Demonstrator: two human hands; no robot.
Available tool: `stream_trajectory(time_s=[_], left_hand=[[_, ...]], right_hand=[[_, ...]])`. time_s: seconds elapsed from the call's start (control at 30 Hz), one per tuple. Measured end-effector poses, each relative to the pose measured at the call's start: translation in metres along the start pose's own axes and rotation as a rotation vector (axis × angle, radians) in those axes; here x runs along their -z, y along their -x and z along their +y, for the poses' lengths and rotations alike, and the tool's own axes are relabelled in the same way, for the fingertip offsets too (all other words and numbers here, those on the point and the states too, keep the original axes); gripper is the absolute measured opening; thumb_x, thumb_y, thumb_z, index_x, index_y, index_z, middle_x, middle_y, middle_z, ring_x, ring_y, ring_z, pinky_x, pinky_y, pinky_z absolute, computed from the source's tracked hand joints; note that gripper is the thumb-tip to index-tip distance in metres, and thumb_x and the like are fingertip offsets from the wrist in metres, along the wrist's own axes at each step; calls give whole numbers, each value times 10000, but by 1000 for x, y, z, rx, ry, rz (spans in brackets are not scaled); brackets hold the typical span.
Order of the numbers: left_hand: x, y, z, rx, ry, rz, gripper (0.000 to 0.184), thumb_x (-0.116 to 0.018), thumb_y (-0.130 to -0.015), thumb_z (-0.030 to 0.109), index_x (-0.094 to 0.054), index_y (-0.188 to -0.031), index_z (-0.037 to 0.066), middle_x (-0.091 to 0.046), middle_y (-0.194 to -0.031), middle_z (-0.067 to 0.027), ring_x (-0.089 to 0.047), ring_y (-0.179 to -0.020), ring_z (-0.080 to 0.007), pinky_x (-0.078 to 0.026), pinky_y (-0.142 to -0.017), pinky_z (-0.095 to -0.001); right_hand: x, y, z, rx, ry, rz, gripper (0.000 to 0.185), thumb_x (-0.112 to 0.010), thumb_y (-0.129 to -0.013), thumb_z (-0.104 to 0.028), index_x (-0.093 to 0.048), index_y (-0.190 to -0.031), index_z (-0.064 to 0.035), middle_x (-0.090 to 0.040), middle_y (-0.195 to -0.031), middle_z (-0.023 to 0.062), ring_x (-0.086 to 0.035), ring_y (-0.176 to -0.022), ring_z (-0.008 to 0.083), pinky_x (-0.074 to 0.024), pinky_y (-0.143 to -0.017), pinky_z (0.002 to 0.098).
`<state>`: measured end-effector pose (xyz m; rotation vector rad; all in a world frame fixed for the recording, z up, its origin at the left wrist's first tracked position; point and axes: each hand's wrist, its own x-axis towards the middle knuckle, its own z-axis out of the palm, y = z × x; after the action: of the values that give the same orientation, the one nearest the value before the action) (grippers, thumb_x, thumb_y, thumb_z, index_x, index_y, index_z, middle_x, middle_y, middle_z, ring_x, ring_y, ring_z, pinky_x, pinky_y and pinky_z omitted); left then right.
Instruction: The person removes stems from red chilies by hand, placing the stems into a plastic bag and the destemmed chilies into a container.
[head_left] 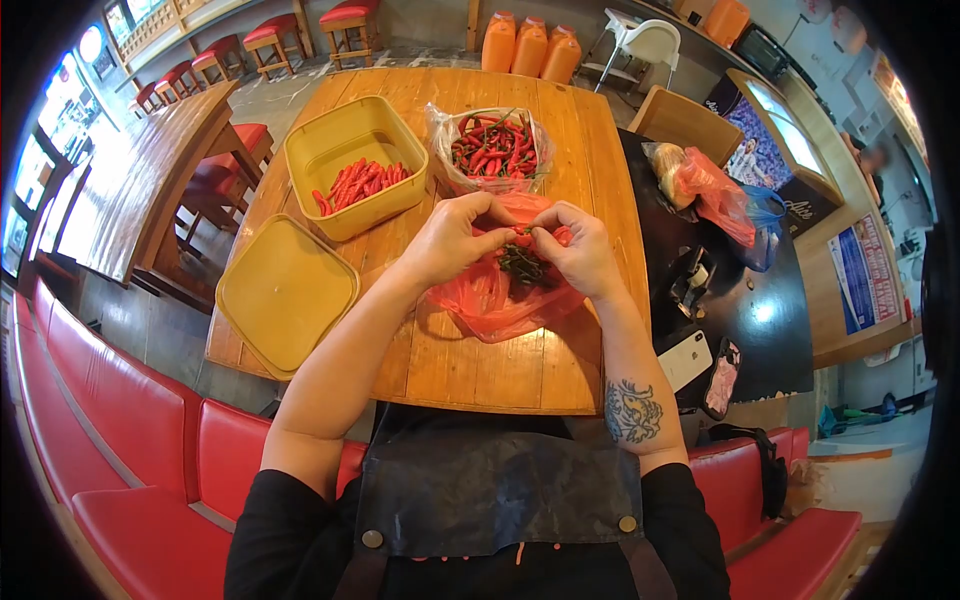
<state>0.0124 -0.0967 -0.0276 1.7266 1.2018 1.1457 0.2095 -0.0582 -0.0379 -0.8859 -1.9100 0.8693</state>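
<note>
red chillies (495, 150) bagged on plank table (595, 150), padded bench (150, 535), stools (270, 34), orange jugs (530, 48)

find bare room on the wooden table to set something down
Bare on the wooden table: the right side, between the clear chilli bag and the right edge; the near strip, between the red plastic bag and the near edge. Crowded: the middle, where left hand and right hand meet over that bag, and the left side, with yellow box and lid.
</note>
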Motion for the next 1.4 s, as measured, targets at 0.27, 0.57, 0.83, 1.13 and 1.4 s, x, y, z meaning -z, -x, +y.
stream_trajectory(time_s=[0.27, 0.57, 0.83, 1.13, 1.4], left_hand=[[4, 0, 0, 31, 13, -34, 167, -665, -835, 115, -635, -916, -27, -665, -783, -94, -600, -712, -124, -489, -673, -299], [13, -4, -5, 123, 2, -11, 239, -667, -868, 200, -655, -935, -29, -641, -773, -18, -538, -700, -56, -454, -649, -241], [10, -1, 6, 218, -91, -52, 219, -660, -863, 193, -678, -888, -24, -640, -726, -18, -540, -681, -55, -456, -635, -244], [6, -1, 2, 237, -112, -63, 202, -654, -860, 173, -673, -855, -28, -641, -718, -23, -546, -678, -61, -457, -634, -244], [5, -2, -3, 241, -86, -82, 205, -654, -861, 169, -671, -848, -35, -617, -709, -10, -517, -665, -56, -442, -618, -241]], right_hand=[[2, 0, -6, 25, 64, 38, 41, -641, -763, -34, -619, -772, 0, -618, -743, 101, -602, -718, 178, -469, -643, 280], [-2, 1, -9, 144, 430, -9, 162, -722, -696, -86, -586, -785, -93, -593, -842, 38, -570, -848, 239, -387, -812, 357], [-5, 0, -6, 376, 470, 58, 164, -721, -716, -114, -645, -861, -115, -590, -837, 30, -553, -851, 233, -370, -902, 411], [-10, 1, -9, 569, 717, 90, 145, -724, -679, -139, -618, -778, -149, -549, -787, -19, -533, -817, 191, -289, -1026, 541], [-10, 1, -11, 666, 781, 71, 146, -712, -670, -137, -577, -725, -136, -511, -764, -11, -532, -809, 184, -273, -1044, 555]])
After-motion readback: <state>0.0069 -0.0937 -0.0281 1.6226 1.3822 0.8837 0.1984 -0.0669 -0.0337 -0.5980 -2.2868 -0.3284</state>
